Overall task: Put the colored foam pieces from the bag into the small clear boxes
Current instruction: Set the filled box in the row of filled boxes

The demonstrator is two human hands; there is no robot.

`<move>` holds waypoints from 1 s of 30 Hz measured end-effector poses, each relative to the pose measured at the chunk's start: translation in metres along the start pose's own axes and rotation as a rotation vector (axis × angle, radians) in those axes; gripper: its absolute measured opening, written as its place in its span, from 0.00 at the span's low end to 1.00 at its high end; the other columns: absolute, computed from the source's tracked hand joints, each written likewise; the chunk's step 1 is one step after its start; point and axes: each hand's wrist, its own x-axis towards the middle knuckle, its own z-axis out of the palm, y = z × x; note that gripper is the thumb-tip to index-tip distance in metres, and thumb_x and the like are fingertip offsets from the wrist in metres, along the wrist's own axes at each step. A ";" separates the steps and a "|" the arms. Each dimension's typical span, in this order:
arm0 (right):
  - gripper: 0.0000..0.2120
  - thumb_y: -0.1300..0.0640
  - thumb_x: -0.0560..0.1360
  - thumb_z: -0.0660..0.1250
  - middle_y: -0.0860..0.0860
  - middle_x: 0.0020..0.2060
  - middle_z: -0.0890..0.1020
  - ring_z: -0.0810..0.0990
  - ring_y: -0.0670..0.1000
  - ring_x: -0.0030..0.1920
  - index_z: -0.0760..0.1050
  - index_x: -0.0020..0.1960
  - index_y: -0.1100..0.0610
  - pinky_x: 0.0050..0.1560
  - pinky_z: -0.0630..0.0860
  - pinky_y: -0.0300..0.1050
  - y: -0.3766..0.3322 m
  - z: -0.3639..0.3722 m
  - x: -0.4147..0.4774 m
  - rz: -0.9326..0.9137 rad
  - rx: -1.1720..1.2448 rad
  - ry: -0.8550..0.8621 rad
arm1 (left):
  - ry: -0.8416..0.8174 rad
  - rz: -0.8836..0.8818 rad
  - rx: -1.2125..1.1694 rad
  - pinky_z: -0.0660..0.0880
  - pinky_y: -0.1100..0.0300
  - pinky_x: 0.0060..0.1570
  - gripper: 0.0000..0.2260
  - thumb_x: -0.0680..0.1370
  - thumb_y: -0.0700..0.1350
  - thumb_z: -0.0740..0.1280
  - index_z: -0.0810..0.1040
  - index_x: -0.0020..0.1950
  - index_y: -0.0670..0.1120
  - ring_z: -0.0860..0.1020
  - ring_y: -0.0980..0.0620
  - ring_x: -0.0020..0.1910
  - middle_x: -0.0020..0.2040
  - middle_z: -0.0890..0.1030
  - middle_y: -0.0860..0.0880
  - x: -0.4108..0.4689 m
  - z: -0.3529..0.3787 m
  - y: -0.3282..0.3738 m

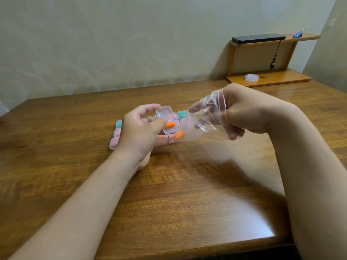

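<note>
Wooden table (pixel 187 184), pale wall (pixel 112 44) behind. Left hand (pixel 139 132) pinches an open small clear box (pixel 167 119), one orange foam piece (pixel 170 124) inside, held close to the bag (pixel 202 119), probably to shorten transfer. Right hand (pixel 242 113) grips the bag's red-striped mouth; another orange piece (pixel 179 135) lies at its left end.

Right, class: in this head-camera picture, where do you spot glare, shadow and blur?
Head view: glare whitens the table at its near right edge; a soft shadow lies under the right hand; the bag it grips looks smeared, the open box in the left hand sharper.
</note>
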 end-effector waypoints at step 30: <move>0.05 0.63 0.74 0.73 0.58 0.36 0.85 0.76 0.51 0.23 0.85 0.43 0.54 0.26 0.75 0.46 -0.007 0.015 0.010 -0.044 -0.102 0.143 | -0.109 -0.159 -0.329 0.83 0.52 0.43 0.19 0.76 0.29 0.67 0.73 0.66 0.39 0.86 0.39 0.47 0.46 0.86 0.36 -0.001 -0.001 0.004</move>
